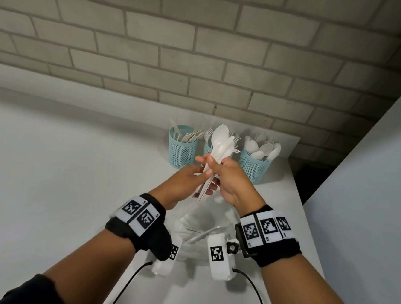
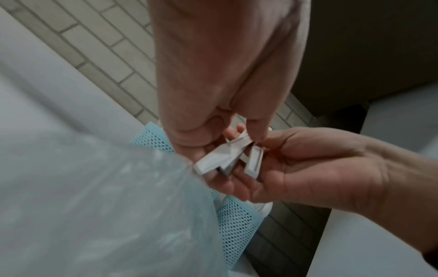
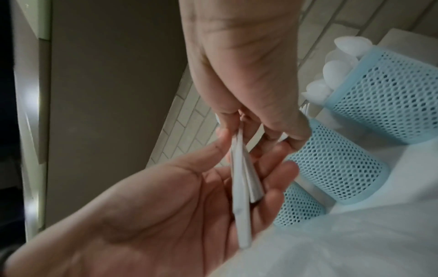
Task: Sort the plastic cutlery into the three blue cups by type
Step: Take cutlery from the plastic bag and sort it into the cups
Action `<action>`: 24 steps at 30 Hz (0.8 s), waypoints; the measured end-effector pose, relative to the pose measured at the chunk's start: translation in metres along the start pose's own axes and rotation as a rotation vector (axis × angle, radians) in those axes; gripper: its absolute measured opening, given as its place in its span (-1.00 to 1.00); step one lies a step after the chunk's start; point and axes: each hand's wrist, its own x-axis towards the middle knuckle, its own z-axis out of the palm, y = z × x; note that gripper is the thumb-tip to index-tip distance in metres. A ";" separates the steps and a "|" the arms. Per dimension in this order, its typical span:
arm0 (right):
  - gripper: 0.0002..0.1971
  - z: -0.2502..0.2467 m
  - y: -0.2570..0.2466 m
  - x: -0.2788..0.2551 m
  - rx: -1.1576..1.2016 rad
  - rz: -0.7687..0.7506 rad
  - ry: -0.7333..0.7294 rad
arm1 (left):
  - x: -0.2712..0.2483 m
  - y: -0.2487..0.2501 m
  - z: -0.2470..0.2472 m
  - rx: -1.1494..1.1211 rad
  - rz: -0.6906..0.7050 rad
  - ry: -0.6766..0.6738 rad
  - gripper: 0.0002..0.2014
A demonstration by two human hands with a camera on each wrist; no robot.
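Observation:
A bundle of white plastic cutlery (image 1: 221, 144), spoons and forks with their heads up, is held above the table in front of three blue mesh cups. My right hand (image 1: 217, 167) grips the handles (image 3: 239, 168) from the right. My left hand (image 1: 205, 173) pinches the same handles (image 2: 227, 155) between thumb and fingers, with their ends lying across its fingers. The left cup (image 1: 182, 150) holds knives, the middle cup (image 1: 207, 148), partly hidden behind the bundle, holds forks, and the right cup (image 1: 253, 166) holds spoons (image 3: 336, 69).
A clear plastic bag (image 1: 203, 224) lies crumpled on the white table (image 1: 60, 177) under my wrists. A brick wall (image 1: 202, 56) stands right behind the cups. The table ends just right of the spoon cup, beside a white panel (image 1: 372, 177).

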 end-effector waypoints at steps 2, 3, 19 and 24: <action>-0.92 0.000 0.000 0.001 -0.050 -0.009 -0.021 | 0.000 -0.001 -0.002 -0.086 -0.021 -0.035 -0.71; -0.91 -0.001 0.001 0.002 -0.073 -0.007 -0.039 | 0.000 -0.002 -0.002 -0.116 -0.033 -0.051 -0.71; -0.76 -0.009 -0.010 0.020 0.048 0.000 0.051 | -0.001 -0.007 -0.011 -0.405 -0.135 0.005 -0.79; -0.70 -0.014 -0.005 0.025 -0.105 -0.104 0.095 | -0.004 -0.006 -0.013 -0.382 -0.133 0.053 -0.79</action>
